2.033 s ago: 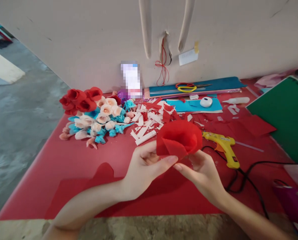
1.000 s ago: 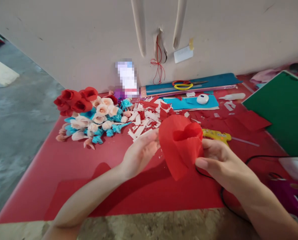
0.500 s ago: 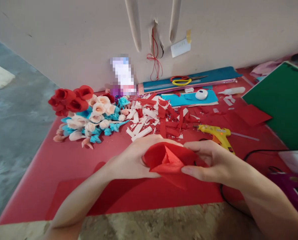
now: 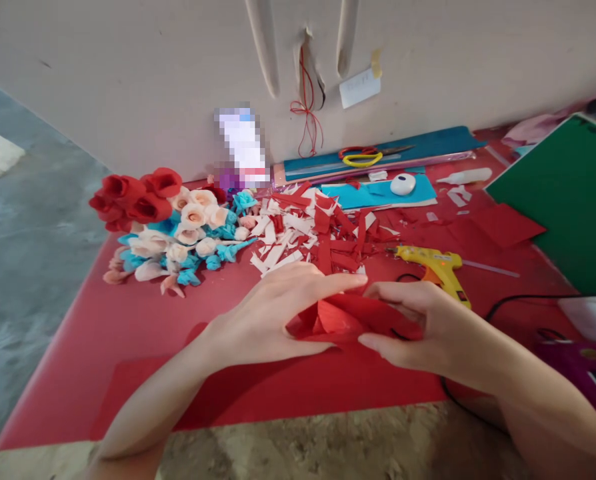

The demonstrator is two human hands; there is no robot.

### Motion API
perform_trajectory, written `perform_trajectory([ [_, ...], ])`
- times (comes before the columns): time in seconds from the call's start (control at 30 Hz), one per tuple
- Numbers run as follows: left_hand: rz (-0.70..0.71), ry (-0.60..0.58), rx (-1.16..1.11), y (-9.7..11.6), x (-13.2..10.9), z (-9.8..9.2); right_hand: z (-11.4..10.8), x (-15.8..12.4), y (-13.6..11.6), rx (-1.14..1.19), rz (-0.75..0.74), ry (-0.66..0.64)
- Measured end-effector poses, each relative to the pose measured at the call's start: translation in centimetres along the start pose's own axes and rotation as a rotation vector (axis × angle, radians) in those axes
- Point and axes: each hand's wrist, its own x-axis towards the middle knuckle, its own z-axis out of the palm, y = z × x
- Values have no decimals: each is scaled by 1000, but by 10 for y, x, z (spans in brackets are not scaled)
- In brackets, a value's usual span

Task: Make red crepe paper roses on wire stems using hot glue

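Observation:
Between my two hands is a red paper flower [image 4: 339, 319], its petals curled around a folded centre. My left hand [image 4: 273, 313] wraps its far and left side, with the thumb below and the fingers stretched along the upper rim. The right side of the flower is pinched by my right hand [image 4: 418, 327], its thumb at the near edge and its fingers partly hidden behind the paper. Just beyond the hands lie red and white paper scraps [image 4: 298, 230]. A yellow glue gun [image 4: 435, 267] rests behind my right hand.
Finished paper flowers [image 4: 178, 227] are heaped at the left. Scissors [image 4: 361, 157] lie on blue paper along the wall, near a white oval case [image 4: 403, 185]. A phone [image 4: 243, 143] leans there. A green board [image 4: 563, 207] and a black cord [image 4: 518, 298] occupy the right.
My left hand has opened wider over the flower, its fingers now reaching right along the upper rim. The flower is flatter and its opening narrower. The right hand keeps its grip.

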Motion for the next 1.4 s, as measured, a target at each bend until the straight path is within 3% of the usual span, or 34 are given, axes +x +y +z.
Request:
perform_trajectory([
  [0.13, 133, -25, -62, 0, 1, 1, 1, 0, -1, 115, 36, -41],
  [0.37, 160, -86, 40, 3, -1, -3, -4, 2, -17, 49, 140, -89],
  [0.77, 266, -19, -4, 0, 0, -2, -6, -2, -21, 173, 186, -74],
  [0.93, 146, 25, 3, 7, 4, -6, -11, 1, -21, 327, 196, -159],
  [1.1, 9, -7, -9, 9, 5, -8, -7, 5, -13, 560, 157, -216],
  [1.4, 105, 70, 40, 4, 4, -4, -4, 6, -12, 655, 169, -218],
])
